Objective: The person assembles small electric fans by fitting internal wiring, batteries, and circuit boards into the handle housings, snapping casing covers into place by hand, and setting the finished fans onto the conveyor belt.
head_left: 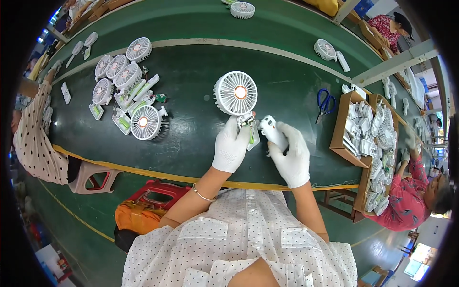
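My left hand [230, 148], in a white knit glove, is closed around the opened handle of a small white handheld fan [237, 91]. The fan's round grille with an orange-ringed centre points up, beyond the fingers. Green and metallic parts show in the open handle beside my fingertips. In my gloved right hand [290, 155], a white plastic handle cover [273, 131] is gripped between thumb and fingers. It is tilted, its upper end close to the fan's open handle; a narrow gap seems to separate them.
A pile of fans with open handles [125, 79] lies on the green table at left. Blue-handled scissors [326, 103] rest at right, beside a cardboard box [338, 138] of white plastic parts. Another fan [325, 49] lies beyond the pale strip. A co-worker in red [401, 203] sits at right.
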A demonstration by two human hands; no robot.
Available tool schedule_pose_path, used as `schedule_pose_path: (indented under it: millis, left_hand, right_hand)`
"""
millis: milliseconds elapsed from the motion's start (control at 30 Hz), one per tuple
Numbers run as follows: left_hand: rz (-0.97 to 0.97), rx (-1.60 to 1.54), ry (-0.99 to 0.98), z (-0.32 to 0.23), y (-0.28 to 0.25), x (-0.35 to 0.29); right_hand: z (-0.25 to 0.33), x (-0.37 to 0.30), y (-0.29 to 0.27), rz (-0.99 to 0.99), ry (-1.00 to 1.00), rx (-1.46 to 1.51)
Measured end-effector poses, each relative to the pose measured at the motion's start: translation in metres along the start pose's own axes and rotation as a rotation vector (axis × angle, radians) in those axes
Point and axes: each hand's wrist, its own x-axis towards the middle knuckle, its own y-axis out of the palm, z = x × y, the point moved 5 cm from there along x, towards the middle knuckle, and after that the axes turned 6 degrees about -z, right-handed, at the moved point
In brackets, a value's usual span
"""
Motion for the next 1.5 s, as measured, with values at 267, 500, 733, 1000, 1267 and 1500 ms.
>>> schedule_pose_path:
  millis: [267, 500, 733, 1000, 1267, 1500]
  left_hand:
    - [0.063, 0.14, 0.036, -0.002, -0.007, 0.001]
    - [0.24, -0.395, -0.042, 0.008, 0.0, -0.001]
    - [0.157, -0.486, -0.172, 0.011, -0.007, 0.009]
    - [0.164, -0.458, -0.163, 0.008, -0.007, 0.007]
    - [0.109, -0.403, -0.222, 0.011, -0.005, 0.006]
    - [0.106, -0.812, -0.343, 0.027, -0.003, 0.017]
  right_hand:
    - [0.034, 0.006, 0.026, 0.008, 0.045, 0.08]
    - [0.046, 0.002, 0.03, 0.008, -0.014, -0.023]
    - [0.054, -0.015, 0.036, -0.04, -0.156, -0.022]
    - [0.044, -0.018, 0.037, -0.041, -0.108, 0.104]
    - [0.047, -0.009, 0.042, -0.059, -0.132, -0.059]
    - [0.04, 0.01, 0.022, -0.075, -0.004, 0.122]
